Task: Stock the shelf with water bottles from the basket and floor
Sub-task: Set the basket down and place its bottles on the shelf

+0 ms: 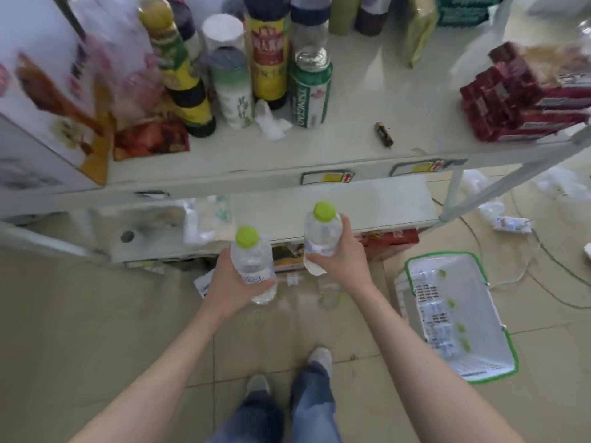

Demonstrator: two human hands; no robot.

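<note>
Head view: the left hand (231, 282) is clenched round one water bottle (252, 266) at mid-body, the right hand (339, 257) round another bottle (321, 233), green caps above both grips, below the shelf (351, 145). Full, thin-walled, probably slippery; wrapping the waist seems safest.

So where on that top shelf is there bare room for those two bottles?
The widest bare patch on the shelf lies between the green can and the red packets, with only a small dark object on it. The left side is crowded with bottles and boxes.
</note>
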